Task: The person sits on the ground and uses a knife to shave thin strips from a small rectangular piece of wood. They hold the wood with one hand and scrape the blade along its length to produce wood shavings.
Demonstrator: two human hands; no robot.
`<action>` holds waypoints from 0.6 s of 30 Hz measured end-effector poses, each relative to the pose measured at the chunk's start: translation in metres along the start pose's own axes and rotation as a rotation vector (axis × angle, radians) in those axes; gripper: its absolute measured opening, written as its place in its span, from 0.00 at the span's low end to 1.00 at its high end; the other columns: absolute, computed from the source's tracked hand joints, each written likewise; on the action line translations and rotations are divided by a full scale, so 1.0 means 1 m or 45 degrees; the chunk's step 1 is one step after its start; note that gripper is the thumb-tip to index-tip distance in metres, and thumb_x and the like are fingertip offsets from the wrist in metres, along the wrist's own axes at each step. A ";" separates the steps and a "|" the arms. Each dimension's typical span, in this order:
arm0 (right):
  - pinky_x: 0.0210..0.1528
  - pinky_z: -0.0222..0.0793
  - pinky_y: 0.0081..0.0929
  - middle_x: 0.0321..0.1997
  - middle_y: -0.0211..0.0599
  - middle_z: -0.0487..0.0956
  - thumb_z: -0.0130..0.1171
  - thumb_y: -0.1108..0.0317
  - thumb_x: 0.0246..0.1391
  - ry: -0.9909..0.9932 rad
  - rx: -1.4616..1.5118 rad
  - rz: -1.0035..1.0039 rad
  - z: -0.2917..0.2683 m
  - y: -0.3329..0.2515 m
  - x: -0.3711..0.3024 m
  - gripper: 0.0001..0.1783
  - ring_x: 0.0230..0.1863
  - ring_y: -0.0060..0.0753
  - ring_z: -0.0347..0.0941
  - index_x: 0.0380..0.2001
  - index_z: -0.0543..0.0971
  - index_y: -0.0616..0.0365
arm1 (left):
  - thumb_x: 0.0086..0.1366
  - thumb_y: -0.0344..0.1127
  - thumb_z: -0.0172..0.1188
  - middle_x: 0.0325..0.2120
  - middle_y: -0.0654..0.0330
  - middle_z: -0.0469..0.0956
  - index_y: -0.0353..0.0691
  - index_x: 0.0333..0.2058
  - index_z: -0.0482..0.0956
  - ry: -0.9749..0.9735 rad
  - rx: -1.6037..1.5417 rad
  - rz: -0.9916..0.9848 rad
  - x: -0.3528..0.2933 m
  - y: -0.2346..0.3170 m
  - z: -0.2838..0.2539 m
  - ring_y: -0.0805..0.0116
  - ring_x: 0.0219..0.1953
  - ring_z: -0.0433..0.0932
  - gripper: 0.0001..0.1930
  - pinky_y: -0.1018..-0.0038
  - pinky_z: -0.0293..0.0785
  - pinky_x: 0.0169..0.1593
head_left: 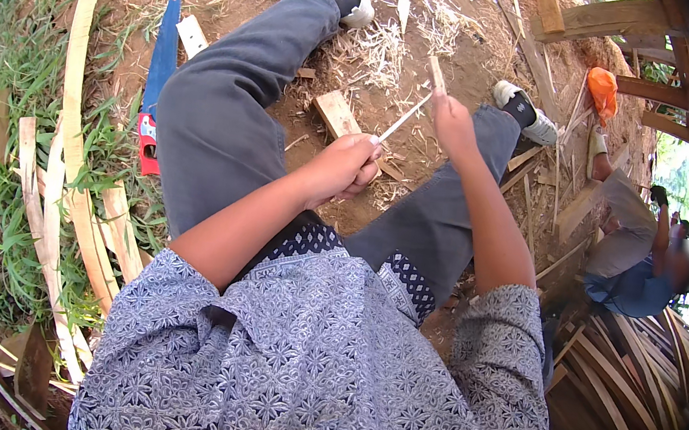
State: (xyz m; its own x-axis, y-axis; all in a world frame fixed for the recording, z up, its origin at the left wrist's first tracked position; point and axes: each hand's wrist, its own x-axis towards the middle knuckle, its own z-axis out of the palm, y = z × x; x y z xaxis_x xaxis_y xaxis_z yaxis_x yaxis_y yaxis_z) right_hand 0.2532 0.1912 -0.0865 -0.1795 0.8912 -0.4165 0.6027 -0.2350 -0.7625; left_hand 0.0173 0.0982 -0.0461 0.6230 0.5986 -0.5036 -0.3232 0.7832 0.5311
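Note:
My left hand (pixel 342 169) is closed around one end of a thin pale strip (pixel 405 119), which slants up and to the right between my knees. Close to the strip's far end, my right hand (pixel 455 129) grips a short light-brown wooden piece (pixel 438 74) that sticks up past the fingers. Whether this piece is a tool's handle I cannot tell. Just beyond my left hand, a wooden block (pixel 337 115) lies on the soil. Pale shavings (pixel 375 45) are scattered between my feet.
Left of my leg lies a handsaw (pixel 162 60) with a blue blade cover and red handle. Long wooden slats (pixel 75 110) rest on the grass. At right, a person (pixel 641 245) sits near stacked slats (pixel 629 366); an orange bag (pixel 602 96) hangs by a wooden frame (pixel 622 24).

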 end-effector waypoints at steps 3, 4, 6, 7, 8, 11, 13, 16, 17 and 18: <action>0.33 0.67 0.35 0.23 0.39 0.75 0.46 0.51 0.73 -0.098 -0.071 -0.083 0.034 -0.006 -0.033 0.26 0.28 0.29 0.70 0.33 0.79 0.62 | 0.80 0.47 0.40 0.15 0.74 0.55 0.50 0.32 0.61 0.116 -0.085 0.068 -0.001 -0.008 -0.009 0.81 0.14 0.48 0.15 0.78 0.45 0.17; 0.33 0.66 0.35 0.23 0.38 0.76 0.46 0.50 0.73 -0.139 -0.098 -0.230 0.043 -0.011 -0.045 0.26 0.27 0.29 0.70 0.33 0.79 0.62 | 0.80 0.47 0.39 0.15 0.74 0.55 0.50 0.32 0.62 0.161 -0.086 0.032 -0.004 -0.004 -0.010 0.81 0.14 0.48 0.15 0.78 0.45 0.17; 0.33 0.66 0.34 0.24 0.37 0.76 0.47 0.52 0.73 0.026 -0.248 -0.091 0.025 -0.009 -0.031 0.24 0.27 0.29 0.70 0.33 0.80 0.62 | 0.80 0.47 0.39 0.15 0.74 0.56 0.49 0.33 0.62 0.075 -0.018 0.055 -0.005 -0.004 -0.004 0.81 0.14 0.48 0.15 0.78 0.45 0.17; 0.35 0.67 0.35 0.25 0.39 0.76 0.47 0.52 0.72 0.060 -0.184 -0.018 0.012 0.000 -0.021 0.24 0.28 0.31 0.71 0.34 0.80 0.63 | 0.80 0.47 0.39 0.15 0.73 0.56 0.49 0.33 0.62 0.034 0.018 0.063 -0.004 -0.006 -0.001 0.81 0.14 0.48 0.14 0.78 0.45 0.18; 0.36 0.68 0.36 0.25 0.41 0.77 0.48 0.53 0.72 0.094 -0.113 0.052 0.003 0.011 -0.012 0.24 0.30 0.33 0.72 0.35 0.80 0.63 | 0.80 0.47 0.39 0.15 0.73 0.56 0.49 0.33 0.62 -0.011 0.044 0.105 -0.001 -0.007 0.003 0.81 0.14 0.48 0.15 0.78 0.45 0.17; 0.33 0.67 0.37 0.22 0.40 0.75 0.47 0.53 0.72 0.049 -0.103 -0.201 0.041 -0.030 -0.045 0.25 0.26 0.33 0.70 0.33 0.79 0.64 | 0.80 0.47 0.39 0.15 0.73 0.57 0.49 0.33 0.62 0.161 0.004 0.112 -0.003 -0.007 -0.006 0.81 0.14 0.48 0.15 0.78 0.45 0.18; 0.32 0.66 0.36 0.22 0.38 0.75 0.47 0.52 0.72 0.060 -0.234 -0.473 0.043 -0.030 -0.052 0.25 0.25 0.32 0.70 0.34 0.80 0.64 | 0.81 0.47 0.38 0.15 0.73 0.57 0.48 0.33 0.63 0.126 0.089 0.125 -0.005 -0.008 -0.004 0.80 0.14 0.49 0.15 0.78 0.47 0.18; 0.36 0.68 0.38 0.23 0.43 0.75 0.49 0.55 0.72 0.101 -0.084 0.021 0.015 -0.019 -0.023 0.22 0.27 0.35 0.71 0.36 0.80 0.64 | 0.81 0.48 0.38 0.15 0.72 0.57 0.47 0.34 0.63 0.076 0.212 0.196 0.003 -0.011 -0.004 0.80 0.14 0.50 0.16 0.78 0.48 0.18; 0.36 0.68 0.38 0.23 0.44 0.76 0.50 0.55 0.72 0.082 -0.051 0.032 0.015 -0.019 -0.025 0.22 0.28 0.36 0.71 0.36 0.80 0.64 | 0.81 0.48 0.38 0.15 0.72 0.57 0.47 0.34 0.64 0.099 0.187 0.213 0.005 -0.011 -0.005 0.80 0.14 0.50 0.16 0.78 0.48 0.18; 0.33 0.66 0.38 0.22 0.40 0.74 0.48 0.54 0.73 0.086 -0.057 -0.324 0.051 -0.027 -0.051 0.24 0.26 0.33 0.69 0.30 0.77 0.65 | 0.81 0.48 0.38 0.15 0.72 0.58 0.47 0.34 0.64 0.149 0.162 0.221 0.001 -0.012 -0.009 0.80 0.14 0.50 0.16 0.78 0.48 0.18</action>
State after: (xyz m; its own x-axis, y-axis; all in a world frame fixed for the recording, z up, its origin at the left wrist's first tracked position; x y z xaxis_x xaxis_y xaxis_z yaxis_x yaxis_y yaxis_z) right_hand 0.2059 0.1326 -0.0701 -0.2786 0.9435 -0.1793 0.5790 0.0161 -0.8152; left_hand 0.0156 0.0911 -0.0593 0.4770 0.7437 -0.4685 -0.3213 0.6436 0.6946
